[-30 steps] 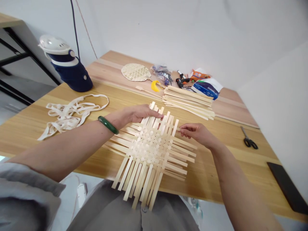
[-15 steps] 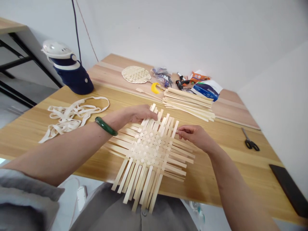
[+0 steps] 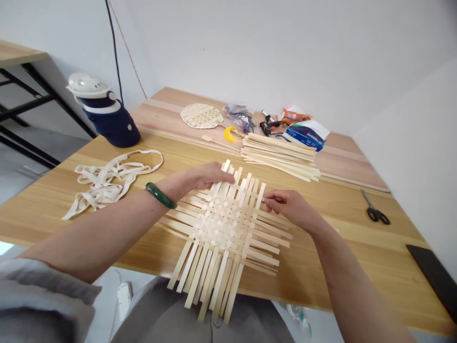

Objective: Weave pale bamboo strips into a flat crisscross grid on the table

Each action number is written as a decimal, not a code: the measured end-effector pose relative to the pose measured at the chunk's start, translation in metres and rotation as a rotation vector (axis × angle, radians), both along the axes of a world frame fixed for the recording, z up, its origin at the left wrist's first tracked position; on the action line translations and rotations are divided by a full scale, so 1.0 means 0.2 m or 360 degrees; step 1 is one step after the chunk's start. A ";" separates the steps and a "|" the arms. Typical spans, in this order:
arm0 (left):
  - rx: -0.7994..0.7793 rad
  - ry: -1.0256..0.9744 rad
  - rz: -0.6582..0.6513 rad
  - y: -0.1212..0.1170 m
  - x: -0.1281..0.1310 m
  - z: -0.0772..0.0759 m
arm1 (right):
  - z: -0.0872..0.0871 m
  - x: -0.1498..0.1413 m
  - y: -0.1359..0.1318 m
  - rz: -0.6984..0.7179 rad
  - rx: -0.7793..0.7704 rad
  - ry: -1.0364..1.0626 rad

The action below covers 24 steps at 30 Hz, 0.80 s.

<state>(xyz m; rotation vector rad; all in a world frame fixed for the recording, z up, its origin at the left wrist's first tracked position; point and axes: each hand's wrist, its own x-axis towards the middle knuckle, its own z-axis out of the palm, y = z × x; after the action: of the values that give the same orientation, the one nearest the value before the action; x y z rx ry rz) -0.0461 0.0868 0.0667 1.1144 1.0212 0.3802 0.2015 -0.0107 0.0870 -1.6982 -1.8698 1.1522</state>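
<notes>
A half-woven mat of pale bamboo strips [image 3: 224, 233] lies on the wooden table [image 3: 342, 257], its near ends hanging over the front edge. My left hand [image 3: 203, 175], with a green bangle on the wrist, rests on the mat's far left corner, fingers laid over the upright strips. On the mat's right side, my right hand [image 3: 291, 206] pinches the end of one crosswise strip near the top.
A stack of loose bamboo strips [image 3: 282, 155] lies behind the mat. White ribbon [image 3: 107, 181] is tangled at the left beside a blue and white appliance [image 3: 107, 116]. A small woven fan [image 3: 202, 116], packets [image 3: 303, 131], scissors [image 3: 374, 209] and a dark flat object [image 3: 433, 276] sit farther off.
The view has tilted a little, so everything sits slightly lower. Both hands stay on the mat; the right hand has shifted slightly left along its strip.
</notes>
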 end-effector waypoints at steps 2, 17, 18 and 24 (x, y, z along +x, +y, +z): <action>-0.0069 -0.0007 0.0001 -0.01 0.01 0.02 | 0.00 0.00 0.00 -0.0005 0.0001 0.0002; -0.0140 -0.0253 -0.0084 0.01 -0.01 -0.02 | -0.03 0.00 0.02 -0.0317 0.0238 -0.0088; -0.0136 -0.0257 -0.0077 0.01 -0.01 -0.01 | -0.02 -0.02 0.03 -0.0423 0.0421 -0.0172; -0.0002 -0.0189 -0.0050 0.01 0.04 0.06 | 0.05 -0.24 0.09 -0.0252 0.1138 -0.0550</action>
<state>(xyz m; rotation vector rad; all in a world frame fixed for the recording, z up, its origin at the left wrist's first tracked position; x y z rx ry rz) -0.0385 0.0886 0.0790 1.0923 0.8982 0.4157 0.1540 0.0081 0.0969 -1.6203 -1.9544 0.0788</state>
